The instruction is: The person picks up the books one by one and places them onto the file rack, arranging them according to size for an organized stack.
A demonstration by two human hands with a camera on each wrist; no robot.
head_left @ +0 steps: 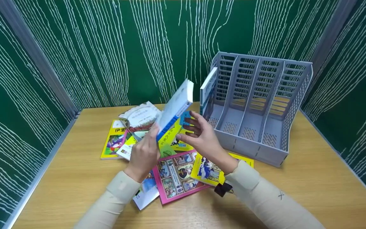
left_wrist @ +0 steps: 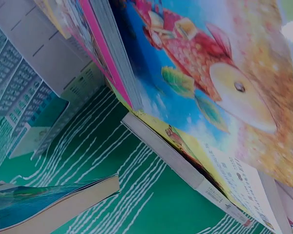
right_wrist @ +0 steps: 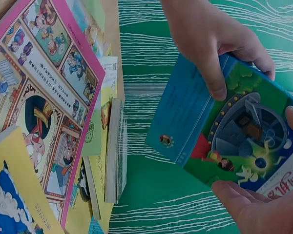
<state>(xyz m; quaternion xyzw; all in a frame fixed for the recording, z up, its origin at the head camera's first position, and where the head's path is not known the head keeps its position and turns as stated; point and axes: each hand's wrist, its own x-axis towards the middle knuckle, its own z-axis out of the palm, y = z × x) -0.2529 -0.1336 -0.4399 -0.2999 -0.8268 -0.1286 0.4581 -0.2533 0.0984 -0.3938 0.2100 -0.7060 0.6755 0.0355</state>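
Observation:
My left hand [head_left: 145,152] grips a blue-covered book [head_left: 175,106], held up tilted above the pile. In the right wrist view the left hand [right_wrist: 215,41] has its thumb across the cover of this book [right_wrist: 219,126], which shows a cartoon picture. The same book [left_wrist: 53,204] enters the left wrist view at the lower left. My right hand [head_left: 203,135] is beside the book's lower side, its fingers spread and bent a little. In the right wrist view the right hand [right_wrist: 263,212] overlaps the book's edge; contact is unclear.
Several picture books lie overlapped on the wooden table [head_left: 84,178], among them a pink-bordered one [head_left: 176,176] and a yellow one [head_left: 210,170]. A grey slotted file rack [head_left: 249,152] stands at the right, with one book [head_left: 208,92] upright in its leftmost slot. Green walls [head_left: 100,57] enclose the table.

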